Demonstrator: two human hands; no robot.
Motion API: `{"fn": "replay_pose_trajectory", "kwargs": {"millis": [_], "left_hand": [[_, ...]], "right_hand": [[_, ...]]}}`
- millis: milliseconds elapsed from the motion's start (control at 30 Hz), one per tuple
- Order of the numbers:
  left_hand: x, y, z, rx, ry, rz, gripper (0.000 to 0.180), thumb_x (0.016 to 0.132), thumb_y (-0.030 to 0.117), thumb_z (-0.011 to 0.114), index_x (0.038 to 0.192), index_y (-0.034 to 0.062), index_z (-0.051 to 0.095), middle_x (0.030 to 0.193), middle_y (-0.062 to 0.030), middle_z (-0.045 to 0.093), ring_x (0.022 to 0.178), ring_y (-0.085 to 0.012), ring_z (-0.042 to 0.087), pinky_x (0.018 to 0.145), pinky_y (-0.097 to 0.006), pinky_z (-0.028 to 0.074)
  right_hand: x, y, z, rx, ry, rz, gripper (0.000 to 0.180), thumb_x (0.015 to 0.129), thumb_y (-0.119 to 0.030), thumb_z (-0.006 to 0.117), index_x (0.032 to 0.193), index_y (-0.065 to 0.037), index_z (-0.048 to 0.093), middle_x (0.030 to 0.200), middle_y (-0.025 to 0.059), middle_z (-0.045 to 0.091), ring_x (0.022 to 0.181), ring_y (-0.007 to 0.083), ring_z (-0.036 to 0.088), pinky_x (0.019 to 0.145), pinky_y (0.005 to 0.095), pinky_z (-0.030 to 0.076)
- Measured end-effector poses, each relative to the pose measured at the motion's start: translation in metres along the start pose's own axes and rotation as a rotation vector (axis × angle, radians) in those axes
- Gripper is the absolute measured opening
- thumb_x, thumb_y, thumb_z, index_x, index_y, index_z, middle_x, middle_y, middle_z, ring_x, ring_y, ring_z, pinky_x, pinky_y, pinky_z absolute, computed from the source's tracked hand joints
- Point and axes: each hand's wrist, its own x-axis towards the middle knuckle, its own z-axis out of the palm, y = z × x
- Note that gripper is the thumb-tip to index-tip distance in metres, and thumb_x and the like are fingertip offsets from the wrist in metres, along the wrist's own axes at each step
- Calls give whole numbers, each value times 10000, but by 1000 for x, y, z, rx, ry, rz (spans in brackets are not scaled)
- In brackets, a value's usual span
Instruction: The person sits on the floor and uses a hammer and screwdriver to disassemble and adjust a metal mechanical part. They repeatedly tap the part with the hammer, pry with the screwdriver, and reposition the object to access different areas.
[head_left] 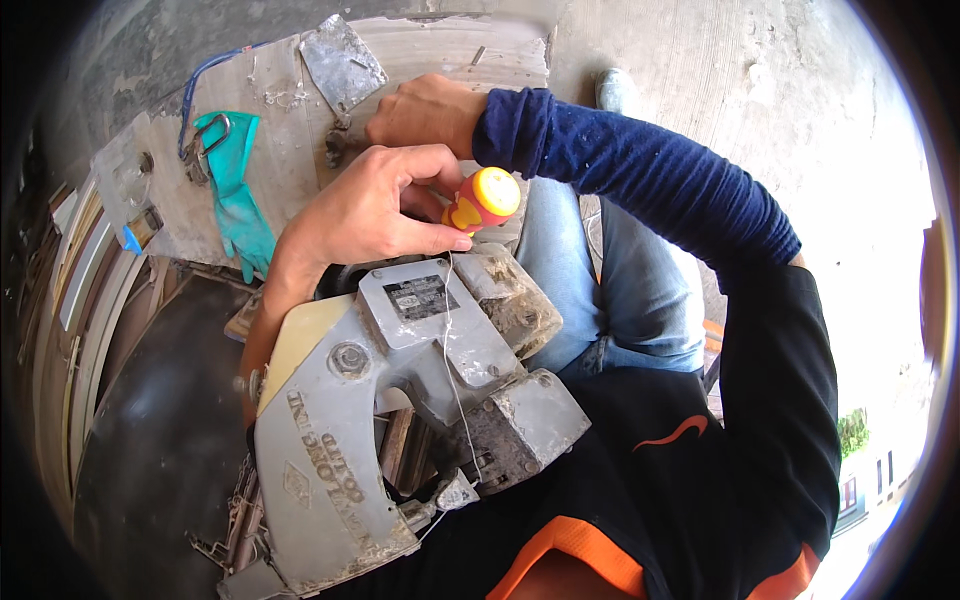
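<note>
A grey bag-closing sewing machine, worn and dirty, fills the lower middle in front of my torso. White thread runs down over its body. At its far end, my left hand grips a red-and-yellow screwdriver between thumb and fingers. The handle's round end points up toward me; the shaft is out of sight. Just beyond, my right hand is closed, resting low over the wooden board. Its fingers curl near a small dark metal part, and what they hold is hidden.
A teal rubber glove lies on the board at left, with a metal clip and blue cord by it. A flat metal plate sits at the far side. My jeans-clad legs are right of the machine.
</note>
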Motion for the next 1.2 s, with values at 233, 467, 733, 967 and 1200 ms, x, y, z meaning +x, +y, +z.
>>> {"fn": "replay_pose_trajectory", "kwargs": {"millis": [233,467,733,967,1200], "left_hand": [[-1,6,-1,-2,-4,-5,306,725,18,787,968,-27,606,908,-77,655,852,-139,661,765,-278,577],[-2,9,-1,-39,8,-44,310,714,-22,775,964,-16,592,916,-72,654,875,-135,650,799,-293,553],[0,7,-5,-28,12,-124,329,730,0,752,1011,-11,581,937,-63,647,870,-127,626,824,-290,508],[-2,7,-5,-124,32,-162,315,734,-33,735,1005,-12,574,945,-69,644,895,-130,626,830,-292,511],[-1,7,-6,-145,18,-187,318,727,-49,729,994,-11,562,942,-67,636,884,-132,624,825,-295,511]], "right_hand": [[-11,0,3,110,134,120,223,694,-189,662,817,-3,674,847,181,693,826,359,683,667,417,555],[-22,2,-1,82,200,129,235,725,-167,657,902,-13,658,846,190,689,833,368,679,687,432,550],[-155,-11,-74,897,450,388,359,951,-164,597,1288,-44,562,745,53,624,547,55,560,476,207,461],[-193,-41,-72,780,337,351,356,931,-80,604,1276,-4,561,704,66,595,600,107,552,554,267,438],[-191,-40,-69,630,510,286,381,955,-92,571,1310,35,516,770,36,610,493,26,469,435,191,365]]}}
